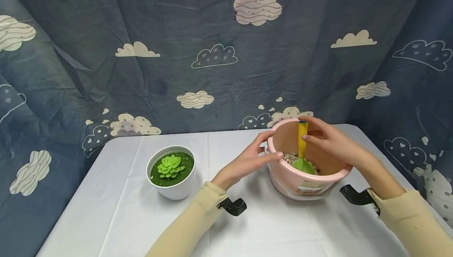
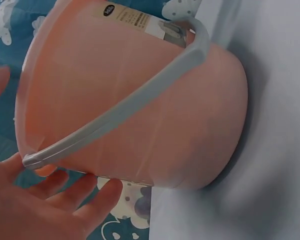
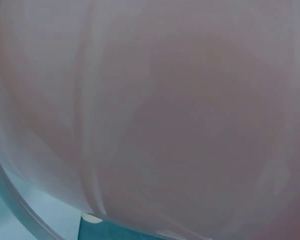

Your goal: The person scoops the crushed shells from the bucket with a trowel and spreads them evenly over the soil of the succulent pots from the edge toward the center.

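A pink bucket (image 1: 286, 180) with a pale handle (image 2: 125, 107) stands on the right half of the table, with loose, grainy material (image 1: 290, 158) in its bottom. Upright inside is a small shovel (image 1: 302, 141) with a yellow grip and green blade, the blade down in the grains. My right hand (image 1: 330, 141) reaches over the rim and pinches the top of the shovel's grip between thumb and fingers. At the bucket's left side, my left hand (image 1: 245, 160) rests against the rim, fingers fairly straight and spread. Only the bucket's wall (image 3: 190, 125) fills most of the right wrist view.
Left of the bucket, a white pot (image 1: 175, 192) holds a green succulent (image 1: 170, 166) on a dark green surface. White cloth covers the table (image 1: 124, 194). A dark blue curtain (image 1: 170, 80) with cloud prints hangs behind and at both sides.
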Demonstrator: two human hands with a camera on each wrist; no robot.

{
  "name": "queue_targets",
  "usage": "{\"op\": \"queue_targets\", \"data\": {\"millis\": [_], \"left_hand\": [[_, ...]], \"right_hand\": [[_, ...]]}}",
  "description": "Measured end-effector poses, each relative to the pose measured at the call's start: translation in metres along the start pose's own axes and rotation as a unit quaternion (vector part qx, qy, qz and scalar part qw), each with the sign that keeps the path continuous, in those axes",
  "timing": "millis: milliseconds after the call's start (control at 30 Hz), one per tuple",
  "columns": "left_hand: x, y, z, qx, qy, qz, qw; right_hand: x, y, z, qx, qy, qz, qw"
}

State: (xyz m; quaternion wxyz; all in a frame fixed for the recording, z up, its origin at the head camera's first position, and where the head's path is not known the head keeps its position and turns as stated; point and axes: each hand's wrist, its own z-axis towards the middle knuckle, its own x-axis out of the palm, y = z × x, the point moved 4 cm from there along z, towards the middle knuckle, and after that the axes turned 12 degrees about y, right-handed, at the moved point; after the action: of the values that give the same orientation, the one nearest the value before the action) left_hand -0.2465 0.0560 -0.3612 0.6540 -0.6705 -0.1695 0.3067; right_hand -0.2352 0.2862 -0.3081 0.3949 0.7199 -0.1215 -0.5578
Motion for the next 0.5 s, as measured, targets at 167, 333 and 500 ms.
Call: {"op": "queue_targets", "data": {"millis": [167, 333, 500], "left_hand": [[0.000, 0.001, 0.007, -0.012, 0.013, 0.004, 0.9998], [0.000, 0.006, 0.014, -0.003, 0.026, -0.031, 0.9992], [-0.001, 0.011, 0.018, 0.002, 0.031, -0.021, 0.9993]], "right_hand": [[0.003, 0.000, 0.001, -0.015, 0.001, -0.002, 0.9999], [0.003, 0.001, 0.001, -0.021, -0.011, -0.007, 0.9997], [0.001, 0.003, -0.002, -0.027, -0.039, -0.020, 0.9987]]}}
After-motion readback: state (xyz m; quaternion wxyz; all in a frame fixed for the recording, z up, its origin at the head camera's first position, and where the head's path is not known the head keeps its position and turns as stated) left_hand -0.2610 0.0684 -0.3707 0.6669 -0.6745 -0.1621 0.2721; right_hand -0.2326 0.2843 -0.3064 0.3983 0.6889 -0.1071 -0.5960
